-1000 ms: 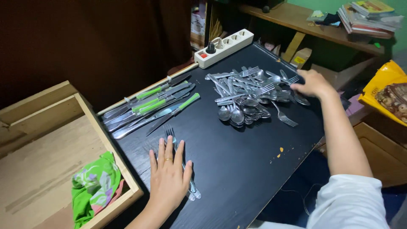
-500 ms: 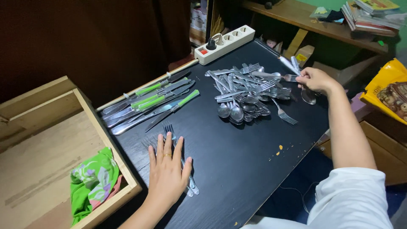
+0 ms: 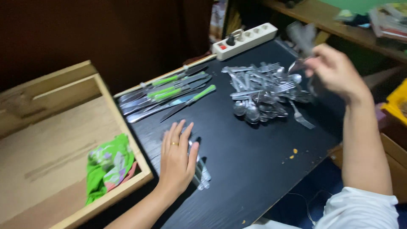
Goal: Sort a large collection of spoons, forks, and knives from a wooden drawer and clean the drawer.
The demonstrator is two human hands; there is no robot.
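Black flat-topped bench [image 3: 254,169] carries everything; a pale wooden drawer box [image 3: 55,140] sits at its nine o'clock. Toward one o'clock lies a heap of loose steel spoons and forks [image 3: 265,91]. Right hand [image 3: 337,72] is raised beside the heap, fingers clenched on a blurred steel fork [image 3: 302,36]. Left hand [image 3: 178,159] lies flat, fingers released, over a small row of steel forks [image 3: 202,171].

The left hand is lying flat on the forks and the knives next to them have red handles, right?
Not quite. The left hand does lie flat on the forks, but the knives have green handles, not red. The head view shows it.
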